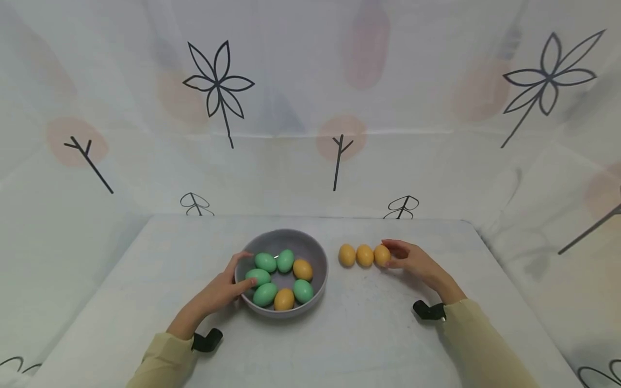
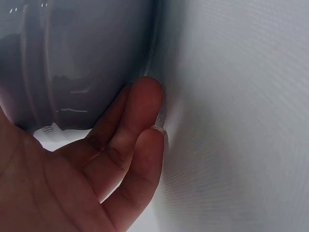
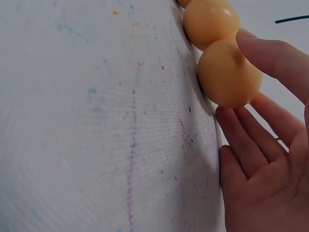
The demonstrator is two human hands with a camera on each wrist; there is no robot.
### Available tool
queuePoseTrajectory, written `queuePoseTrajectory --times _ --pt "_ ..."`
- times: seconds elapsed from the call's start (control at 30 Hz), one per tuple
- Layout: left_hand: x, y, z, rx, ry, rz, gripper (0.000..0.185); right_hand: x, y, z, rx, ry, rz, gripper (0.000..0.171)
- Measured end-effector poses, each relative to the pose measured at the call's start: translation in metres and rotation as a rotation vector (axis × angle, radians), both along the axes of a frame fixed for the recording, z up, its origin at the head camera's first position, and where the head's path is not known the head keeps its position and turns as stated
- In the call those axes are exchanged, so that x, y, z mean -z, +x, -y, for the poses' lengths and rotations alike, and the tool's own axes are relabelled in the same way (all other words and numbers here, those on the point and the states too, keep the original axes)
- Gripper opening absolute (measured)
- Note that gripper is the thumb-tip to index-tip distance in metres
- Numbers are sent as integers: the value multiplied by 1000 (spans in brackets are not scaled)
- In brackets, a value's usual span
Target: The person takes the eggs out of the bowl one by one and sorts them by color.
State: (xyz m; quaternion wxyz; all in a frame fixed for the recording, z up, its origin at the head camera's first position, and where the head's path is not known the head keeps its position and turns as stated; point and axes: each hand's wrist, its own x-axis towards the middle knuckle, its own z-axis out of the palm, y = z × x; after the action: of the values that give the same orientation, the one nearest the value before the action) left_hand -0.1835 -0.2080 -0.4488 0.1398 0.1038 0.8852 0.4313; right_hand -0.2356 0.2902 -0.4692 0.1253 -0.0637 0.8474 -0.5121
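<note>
A grey bowl [image 1: 317, 245] stands on the table, holding several green eggs [image 1: 265, 262] and two orange-yellow eggs [image 1: 303, 270]. My left hand [image 1: 220, 288] grips its left side, thumb over the rim by the green eggs. In the left wrist view, the fingers [image 2: 145, 104] lie low along the outer wall of the bowl [image 2: 82, 63]. Right of the bowl, three orange-yellow eggs [image 1: 365, 255] form a row. My right hand [image 1: 414, 261] holds the rightmost egg [image 3: 227, 75] between thumb and fingers; it rests against its neighbour [image 3: 210, 21].
A white cloth covers the table [image 1: 349, 345], with small coloured specks showing in the right wrist view. White fabric walls [image 1: 281, 178] printed with plants and pink spots rise behind and at both sides. Black wrist mounts [image 1: 207, 340] sit at both sleeves.
</note>
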Motion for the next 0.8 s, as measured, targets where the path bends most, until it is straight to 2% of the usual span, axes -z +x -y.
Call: queuePoseTrajectory --times 0.4,0.63,0.8 --pt "2 2 -1 -3 40 14 65 0 5 -4 -5 -81 10 78" --pt "0 0 1 7 2 -2 66 6 2 -8 58 -156 -27 70" --pt "-2 0 1 23 -16 2 66 2 0 -8 108 -136 -55 63"
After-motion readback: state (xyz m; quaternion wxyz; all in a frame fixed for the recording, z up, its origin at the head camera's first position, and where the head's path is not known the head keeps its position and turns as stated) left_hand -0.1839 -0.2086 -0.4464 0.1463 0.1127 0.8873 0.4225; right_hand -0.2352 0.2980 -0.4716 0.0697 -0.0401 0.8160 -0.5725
